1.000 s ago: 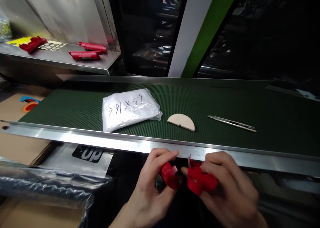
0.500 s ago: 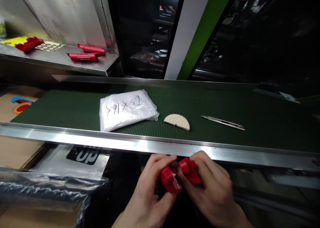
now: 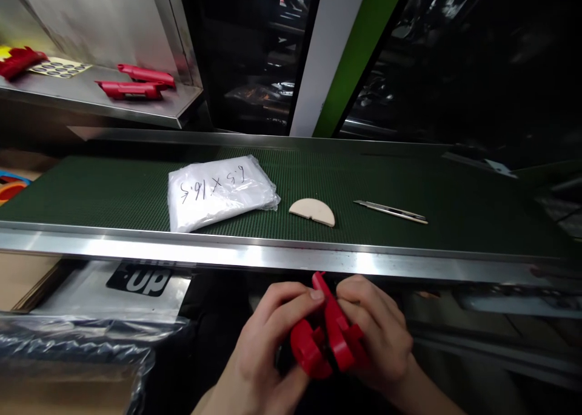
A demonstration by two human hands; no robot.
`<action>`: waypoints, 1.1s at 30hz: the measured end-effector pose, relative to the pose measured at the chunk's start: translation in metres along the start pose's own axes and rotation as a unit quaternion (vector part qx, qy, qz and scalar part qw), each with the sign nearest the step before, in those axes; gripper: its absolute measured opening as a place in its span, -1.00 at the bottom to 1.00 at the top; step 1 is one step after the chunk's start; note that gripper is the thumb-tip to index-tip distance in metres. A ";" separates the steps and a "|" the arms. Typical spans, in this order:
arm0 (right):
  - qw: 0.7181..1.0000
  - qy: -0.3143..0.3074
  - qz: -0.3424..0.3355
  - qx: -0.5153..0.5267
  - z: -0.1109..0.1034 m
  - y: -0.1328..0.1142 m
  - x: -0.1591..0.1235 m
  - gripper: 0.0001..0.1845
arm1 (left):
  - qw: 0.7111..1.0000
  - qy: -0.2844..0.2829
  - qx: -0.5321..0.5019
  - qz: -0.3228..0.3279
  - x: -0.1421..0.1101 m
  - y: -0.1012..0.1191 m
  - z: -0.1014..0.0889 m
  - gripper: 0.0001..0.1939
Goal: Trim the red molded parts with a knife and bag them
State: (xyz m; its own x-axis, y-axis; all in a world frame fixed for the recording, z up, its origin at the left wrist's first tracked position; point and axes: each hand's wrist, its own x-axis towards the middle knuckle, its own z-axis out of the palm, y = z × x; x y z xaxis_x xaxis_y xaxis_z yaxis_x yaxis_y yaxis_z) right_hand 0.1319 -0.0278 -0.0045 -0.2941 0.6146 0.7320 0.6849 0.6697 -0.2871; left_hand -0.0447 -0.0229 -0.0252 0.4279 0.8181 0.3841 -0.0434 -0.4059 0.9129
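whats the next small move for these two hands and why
Perhaps the right hand should ease its red piece toward the other red piece in the left hand: the two are held close together, with a dark gap showing between their near ends.

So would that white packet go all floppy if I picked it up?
Probably a bit floppy: the packet has thin, crinkled plastic at its edge. It might feel slippery, because its wrapping looks shiny. It likely won't roll, since it lies flat on the belt.

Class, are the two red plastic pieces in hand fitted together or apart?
Apart: a dark gap shows between the left piece and the right piece.
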 end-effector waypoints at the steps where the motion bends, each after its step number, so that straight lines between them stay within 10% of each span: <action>1: 1.000 0.005 -0.006 0.002 0.000 0.000 -0.001 -0.84 | 1.000 0.003 0.000 -0.001 -0.001 0.001 0.001 -0.39; 9: 1.000 -0.011 0.001 0.024 -0.003 0.000 -0.004 -0.86 | 0.999 0.016 -0.022 -0.028 -0.005 0.007 0.004 -0.43; 15: 0.988 -0.097 0.121 0.002 0.000 -0.004 0.000 -0.87 | 0.956 0.034 -0.134 -0.258 -0.006 0.003 0.007 -0.40; 21: 0.977 -0.131 0.166 -0.006 -0.016 -0.005 0.013 -0.75 | 0.914 0.089 -0.206 -0.337 -0.001 0.016 0.010 -0.33; 26: 0.935 -0.059 0.258 -0.236 -0.071 0.071 0.075 -0.49 | 0.896 0.084 -0.236 -0.365 0.000 0.011 0.003 -0.29; 29: 0.865 -0.200 0.339 -0.310 -0.084 0.138 0.112 -0.19 | 0.897 0.108 -0.229 -0.363 -0.001 0.005 -0.001 -0.39; 33: 0.850 -0.301 0.359 -0.241 -0.068 0.193 0.126 -0.18 | 0.882 0.140 -0.257 -0.370 -0.002 0.006 -0.005 -0.53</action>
State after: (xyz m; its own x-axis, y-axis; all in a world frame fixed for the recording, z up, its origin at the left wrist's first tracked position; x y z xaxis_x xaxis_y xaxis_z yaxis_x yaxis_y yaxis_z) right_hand 0.2728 0.1504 0.0741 0.1271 0.9918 -0.0165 0.9827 -0.1281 -0.1335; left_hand -0.0500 -0.0251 -0.0196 0.2749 0.8789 -0.3898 -0.2796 0.4609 0.8422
